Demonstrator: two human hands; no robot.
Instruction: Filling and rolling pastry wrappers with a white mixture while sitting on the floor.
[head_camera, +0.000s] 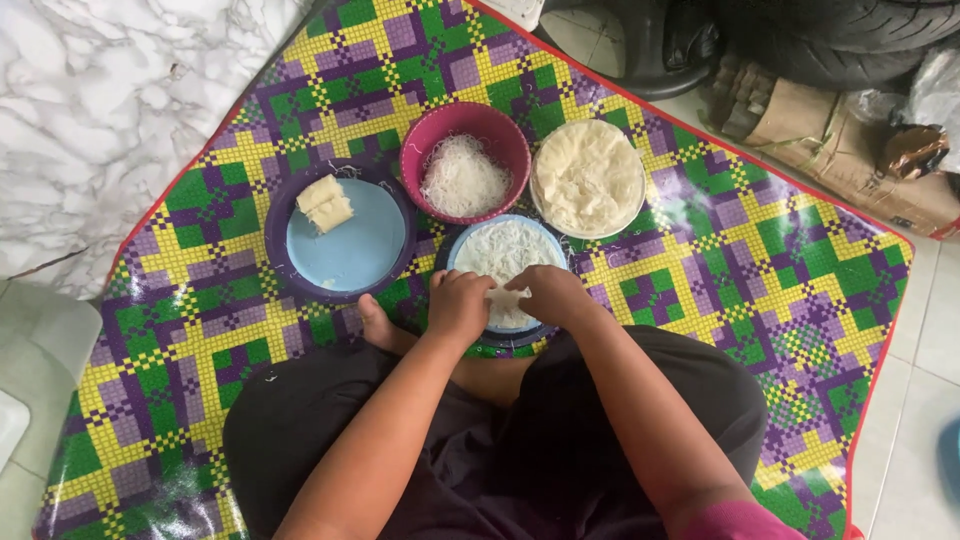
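Note:
I sit cross-legged on a checked purple, green and yellow mat (720, 260). Both hands work over a pale blue plate (470, 245) in front of me. A thin white wrapper (505, 300) covered with white noodle filling lies on it. My left hand (458, 305) and my right hand (548, 293) pinch the wrapper's near edge, fingers curled on it. Behind stands a pink bowl (420, 150) of white noodles (463, 182). To its right a clear bowl holds a stack of pale round wrappers (587, 176).
At the left, a blue plate on a purple tray (350, 250) carries two rolled pale pieces (326, 203). White marbled floor lies at the upper left. Black tyres (840, 35) and flattened cardboard (830, 130) sit beyond the mat at the upper right.

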